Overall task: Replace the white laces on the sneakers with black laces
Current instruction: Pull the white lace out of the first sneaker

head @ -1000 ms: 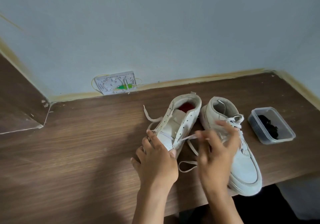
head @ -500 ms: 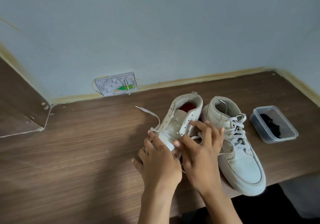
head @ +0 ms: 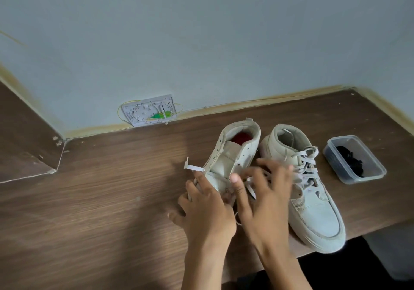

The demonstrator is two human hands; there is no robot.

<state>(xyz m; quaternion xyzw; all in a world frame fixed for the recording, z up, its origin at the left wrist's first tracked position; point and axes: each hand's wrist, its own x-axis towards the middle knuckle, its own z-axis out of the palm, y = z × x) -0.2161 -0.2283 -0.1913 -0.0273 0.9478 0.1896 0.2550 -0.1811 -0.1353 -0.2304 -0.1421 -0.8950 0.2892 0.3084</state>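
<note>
Left sneaker [head: 233, 155]: lying under both hands on the bench [head: 100, 200].
Left hand [head: 207, 209]: gripping its toe.
Right hand [head: 266, 198]: blurred, fingers spreading over white lace [head: 251, 189]; grip cannot be told.
Change: lace end [head: 193, 167] is now lying closer to the sneaker.

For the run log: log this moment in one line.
left hand steadies left sneaker | right hand works white lace | black laces in container

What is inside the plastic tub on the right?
The tub holds a loose bundle of black laces, lying toward its far side. It has no lid on. How many laces there are cannot be told; the bundle hides what lies beneath.
</note>
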